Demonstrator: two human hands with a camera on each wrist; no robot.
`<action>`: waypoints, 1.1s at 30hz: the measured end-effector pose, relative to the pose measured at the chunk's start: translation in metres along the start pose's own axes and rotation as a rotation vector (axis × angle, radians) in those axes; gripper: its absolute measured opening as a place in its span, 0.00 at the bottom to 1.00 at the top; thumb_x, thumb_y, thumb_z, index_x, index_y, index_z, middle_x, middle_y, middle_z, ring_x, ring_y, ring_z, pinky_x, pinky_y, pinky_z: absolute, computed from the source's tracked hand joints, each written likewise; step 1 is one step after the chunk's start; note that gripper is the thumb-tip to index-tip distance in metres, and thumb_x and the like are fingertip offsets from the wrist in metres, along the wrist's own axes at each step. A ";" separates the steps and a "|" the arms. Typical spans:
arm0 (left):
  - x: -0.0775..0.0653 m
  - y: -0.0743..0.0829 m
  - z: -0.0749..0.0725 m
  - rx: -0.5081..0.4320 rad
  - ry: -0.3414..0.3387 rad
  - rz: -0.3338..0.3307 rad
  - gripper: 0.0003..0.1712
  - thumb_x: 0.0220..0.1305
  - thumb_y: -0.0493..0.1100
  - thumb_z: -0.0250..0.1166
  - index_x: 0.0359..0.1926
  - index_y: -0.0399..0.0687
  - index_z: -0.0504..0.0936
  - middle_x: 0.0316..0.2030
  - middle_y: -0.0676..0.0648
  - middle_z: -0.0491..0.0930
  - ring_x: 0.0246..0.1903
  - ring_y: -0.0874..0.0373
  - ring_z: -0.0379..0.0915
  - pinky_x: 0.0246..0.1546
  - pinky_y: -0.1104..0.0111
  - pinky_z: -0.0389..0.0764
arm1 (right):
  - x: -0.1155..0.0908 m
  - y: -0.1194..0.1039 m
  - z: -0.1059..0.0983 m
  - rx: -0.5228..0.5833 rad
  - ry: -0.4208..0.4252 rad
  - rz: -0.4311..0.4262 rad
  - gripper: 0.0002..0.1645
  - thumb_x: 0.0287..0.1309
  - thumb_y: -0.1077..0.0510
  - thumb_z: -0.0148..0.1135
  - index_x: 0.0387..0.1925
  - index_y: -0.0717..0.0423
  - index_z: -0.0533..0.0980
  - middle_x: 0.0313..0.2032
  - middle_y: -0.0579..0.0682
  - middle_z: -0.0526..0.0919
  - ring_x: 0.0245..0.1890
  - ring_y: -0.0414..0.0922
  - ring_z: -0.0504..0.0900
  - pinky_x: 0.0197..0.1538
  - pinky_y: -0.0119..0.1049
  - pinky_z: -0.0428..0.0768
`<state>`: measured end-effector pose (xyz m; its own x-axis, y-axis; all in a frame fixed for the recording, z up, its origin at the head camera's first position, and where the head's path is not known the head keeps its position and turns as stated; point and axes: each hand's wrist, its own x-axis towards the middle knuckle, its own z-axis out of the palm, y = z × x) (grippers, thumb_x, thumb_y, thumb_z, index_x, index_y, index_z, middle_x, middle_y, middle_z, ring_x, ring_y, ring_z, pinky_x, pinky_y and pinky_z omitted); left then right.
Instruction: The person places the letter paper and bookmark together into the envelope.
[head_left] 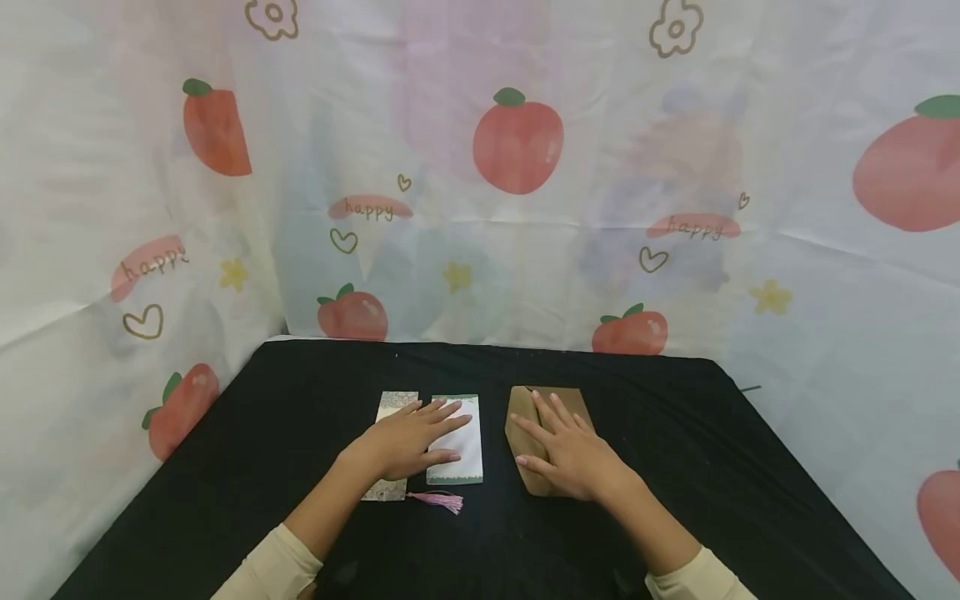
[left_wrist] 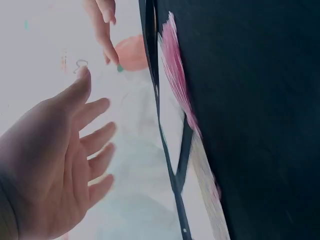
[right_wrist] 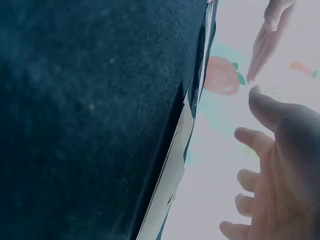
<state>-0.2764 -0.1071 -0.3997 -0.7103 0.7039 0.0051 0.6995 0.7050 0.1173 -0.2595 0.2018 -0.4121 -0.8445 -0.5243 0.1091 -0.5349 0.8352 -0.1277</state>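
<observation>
My left hand hovers palm down, fingers spread, over a patterned bookmark and a white notepad with green edges. A pink tassel trails from the bookmark's lower end. The left wrist view shows a gap between that hand and the items, with the tassel nearest the camera. Above a brown kraft-paper envelope hangs my right hand, its fingers apart. In the right wrist view the envelope lies beneath the hand, untouched. Both hands hold nothing.
A black cloth covers the table under all the items. Behind and at the sides hangs a white curtain printed with fruit, hearts and flowers. It meets the table along its back edge.
</observation>
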 end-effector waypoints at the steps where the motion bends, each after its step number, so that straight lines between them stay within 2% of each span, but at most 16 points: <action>1: 0.003 0.003 0.000 -0.015 -0.018 0.001 0.37 0.79 0.64 0.51 0.80 0.55 0.63 0.79 0.47 0.57 0.78 0.47 0.48 0.74 0.46 0.51 | -0.001 0.000 0.000 0.003 -0.001 -0.001 0.39 0.74 0.35 0.55 0.78 0.46 0.65 0.80 0.62 0.49 0.78 0.66 0.46 0.69 0.70 0.57; 6: 0.018 0.016 -0.002 -0.046 -0.087 -0.006 0.35 0.79 0.64 0.50 0.78 0.56 0.66 0.78 0.48 0.59 0.77 0.51 0.50 0.74 0.49 0.55 | -0.001 0.003 0.000 0.019 0.014 -0.019 0.39 0.75 0.35 0.54 0.78 0.48 0.65 0.79 0.64 0.50 0.77 0.67 0.47 0.68 0.72 0.57; 11: 0.032 0.025 0.003 -0.019 -0.118 -0.019 0.36 0.78 0.68 0.48 0.77 0.58 0.68 0.78 0.52 0.58 0.77 0.54 0.50 0.73 0.52 0.59 | -0.001 0.006 0.002 0.018 0.015 -0.031 0.40 0.75 0.33 0.52 0.78 0.48 0.64 0.79 0.64 0.49 0.77 0.68 0.47 0.67 0.73 0.59; 18: 0.052 0.038 0.011 0.002 -0.132 -0.032 0.37 0.77 0.70 0.47 0.72 0.54 0.77 0.77 0.54 0.61 0.75 0.55 0.55 0.71 0.54 0.63 | -0.002 0.004 -0.002 0.008 -0.042 0.005 0.40 0.75 0.35 0.53 0.79 0.46 0.63 0.80 0.63 0.47 0.77 0.67 0.46 0.68 0.71 0.57; 22: 0.064 0.045 0.017 -0.018 -0.160 -0.021 0.37 0.77 0.70 0.47 0.72 0.54 0.76 0.76 0.53 0.62 0.75 0.56 0.55 0.71 0.56 0.64 | -0.004 0.003 -0.003 0.013 -0.062 0.017 0.39 0.75 0.35 0.53 0.79 0.46 0.62 0.80 0.62 0.46 0.78 0.66 0.45 0.69 0.71 0.57; 28: 0.078 0.050 0.021 -0.004 -0.138 -0.019 0.38 0.76 0.71 0.46 0.73 0.56 0.74 0.76 0.50 0.63 0.74 0.55 0.59 0.69 0.56 0.67 | -0.004 0.004 -0.005 0.006 -0.047 0.004 0.40 0.75 0.33 0.51 0.79 0.48 0.64 0.81 0.61 0.44 0.78 0.66 0.42 0.69 0.71 0.56; 33: 0.088 0.057 0.025 -0.024 -0.145 -0.005 0.36 0.76 0.71 0.46 0.68 0.57 0.79 0.76 0.50 0.62 0.74 0.55 0.58 0.68 0.57 0.68 | -0.005 0.004 -0.006 -0.003 -0.113 0.027 0.40 0.75 0.34 0.52 0.77 0.51 0.67 0.81 0.61 0.44 0.78 0.66 0.41 0.70 0.70 0.54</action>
<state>-0.2969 -0.0024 -0.4170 -0.6936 0.7070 -0.1385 0.6929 0.7073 0.1405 -0.2574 0.2089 -0.4070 -0.8563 -0.5165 -0.0064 -0.5117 0.8498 -0.1265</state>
